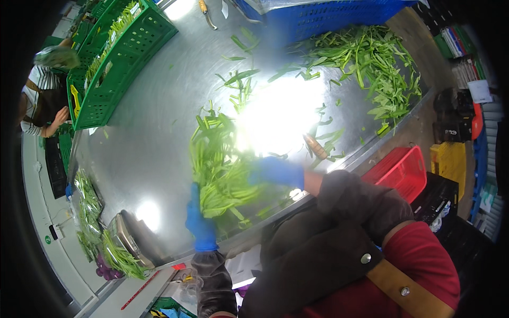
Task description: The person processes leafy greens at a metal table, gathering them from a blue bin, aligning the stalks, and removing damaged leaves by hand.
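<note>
A heap of leafy green vegetables with long stems (222, 171) lies on a metal table (147, 159) before me. My left hand (201, 224), in a blue glove, stands against the near left side of the heap, its fingers pointing up along it. At the heap's right side is my right hand (278, 171), also blue-gloved and blurred by motion; whether it grips any stems I cannot tell. A wooden-handled tool (316, 147) lies just beyond my right hand, its far end lost in glare. Loose leaves and cut stems (240, 81) are scattered past the heap.
More greens (370, 63) lie at the far right by a blue crate (326, 20). A green crate (123, 67) with bagged vegetables stands at the left, a co-worker (43, 99) beyond it. A scale (131, 238) and bagged greens (87, 202) sit near left. A red basket (397, 171) is at right.
</note>
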Demonstrator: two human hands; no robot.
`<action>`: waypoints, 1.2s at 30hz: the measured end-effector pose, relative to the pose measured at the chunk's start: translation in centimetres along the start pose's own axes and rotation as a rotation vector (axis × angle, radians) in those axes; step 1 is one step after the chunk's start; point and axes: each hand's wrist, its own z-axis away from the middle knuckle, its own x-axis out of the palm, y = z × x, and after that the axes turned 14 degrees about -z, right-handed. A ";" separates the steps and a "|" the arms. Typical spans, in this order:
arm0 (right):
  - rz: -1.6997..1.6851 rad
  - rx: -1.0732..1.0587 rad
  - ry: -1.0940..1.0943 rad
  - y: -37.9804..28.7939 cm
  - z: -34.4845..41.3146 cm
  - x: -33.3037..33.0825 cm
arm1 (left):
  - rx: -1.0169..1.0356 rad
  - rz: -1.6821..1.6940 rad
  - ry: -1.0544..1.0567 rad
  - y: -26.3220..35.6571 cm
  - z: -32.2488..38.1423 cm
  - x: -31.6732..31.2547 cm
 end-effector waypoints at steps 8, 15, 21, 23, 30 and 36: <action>-0.429 -0.149 0.316 -14.7 4.3 -5.7 | 0.201 -0.291 -0.002 0.4 0.2 -6.5; 0.492 0.092 -0.068 -17.8 -0.4 6.1 | 0.277 -0.401 -0.053 2.0 -0.9 -7.7; -0.382 -0.130 0.024 -10.1 -4.7 -3.4 | 0.178 -0.316 -0.091 1.7 -0.3 -8.9; -0.135 -0.266 -0.013 -11.4 -2.7 0.9 | 0.305 -0.464 -0.012 1.5 -0.5 -8.9; -0.027 -0.342 0.107 -12.1 -3.2 -0.6 | 0.300 -0.428 0.006 1.5 -0.8 -9.1; 0.554 0.031 -0.082 -20.0 -1.5 2.3 | 0.238 -0.324 -0.237 4.3 -2.5 -10.8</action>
